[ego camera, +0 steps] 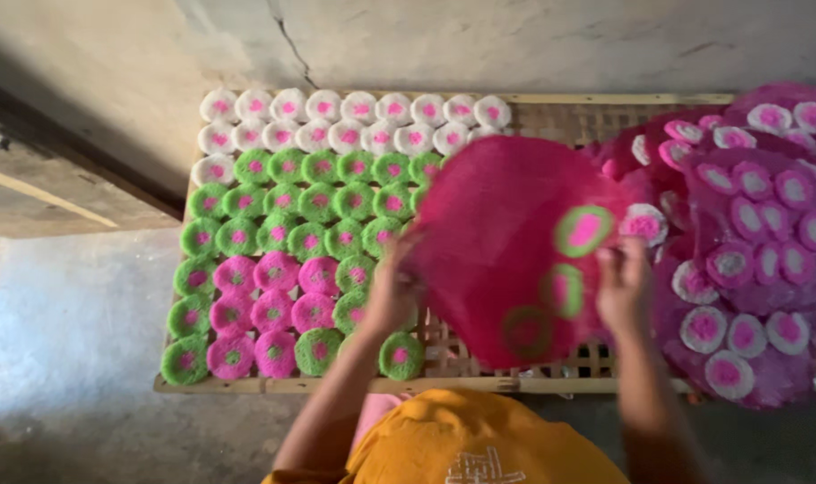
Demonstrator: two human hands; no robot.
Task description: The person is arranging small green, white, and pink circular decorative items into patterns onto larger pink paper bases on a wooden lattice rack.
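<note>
You're looking at a small home food workshop — a drying spot, not a fitted kitchen. A woven bamboo rack (533,363) stands against a rough, cracked plaster wall (444,40) over a bare concrete floor (67,341), and rows of round white, green and pink cakes (291,233) lie spread across it — batch work, done by hand.

Woven bamboo-like rack (551,115): pale, matt, open lattice, rough strips. Pink mesh sheet (497,233): thin, netted, plastic-like, slightly see-through, matt. Round cakes (282,233) in green, pink and white: stringy, lacy, soft-looking, dull. Stacked pink mesh sheets (757,269): same netted finish. Wall (515,45): cracked plaster, rough. Floor (67,341): bare concrete, grainy.
</note>
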